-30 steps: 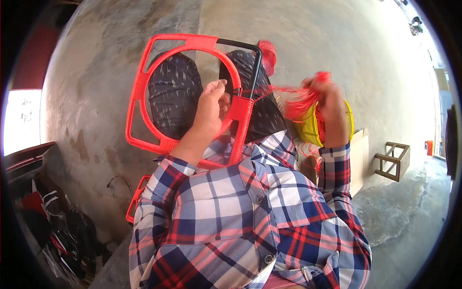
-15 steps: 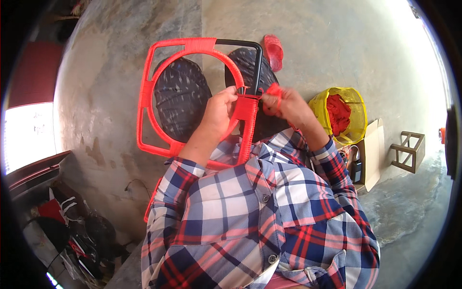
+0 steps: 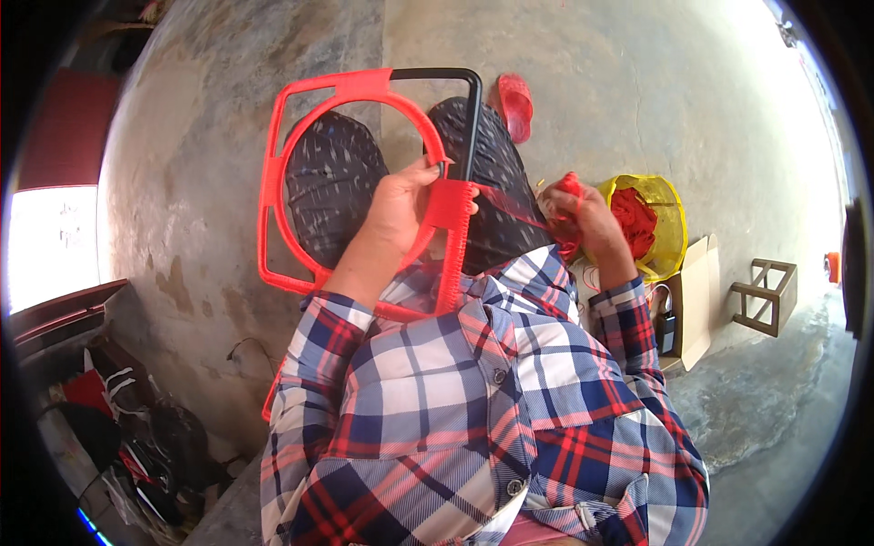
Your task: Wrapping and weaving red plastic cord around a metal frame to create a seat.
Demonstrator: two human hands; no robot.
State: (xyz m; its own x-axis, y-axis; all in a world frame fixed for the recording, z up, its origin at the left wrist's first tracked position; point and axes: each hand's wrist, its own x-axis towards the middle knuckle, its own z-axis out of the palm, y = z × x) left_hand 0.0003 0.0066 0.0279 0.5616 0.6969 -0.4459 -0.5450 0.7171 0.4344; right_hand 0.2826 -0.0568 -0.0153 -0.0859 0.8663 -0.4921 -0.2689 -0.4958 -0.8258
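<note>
A squarish frame with a ring inside it (image 3: 270, 187) rests over my knees, mostly wrapped in red strip. Its far right corner is bare black tube (image 3: 472, 118). My left hand (image 3: 401, 207) is closed on the frame's right side, where the wrapped part ends at a wide red band (image 3: 450, 206). My right hand (image 3: 587, 216), off to the right, is closed round a bunched hank of red strip (image 3: 570, 185). From the band a thin red strand (image 3: 510, 206) runs across to that hand, blurred by motion.
To the right stands a yellow see-through basket (image 3: 674, 227) with red material (image 3: 633, 223) inside. Beside it are an open cardboard box (image 3: 699, 300) and a small wooden stool (image 3: 767, 297). A red slipper (image 3: 515, 107) lies ahead on the concrete floor. Assorted clutter (image 3: 137, 446) sits at the lower left.
My right hand has moved right, away from the frame, with the red hank, and the strand now stretches between them. My left hand keeps its hold; the frame has shifted slightly left.
</note>
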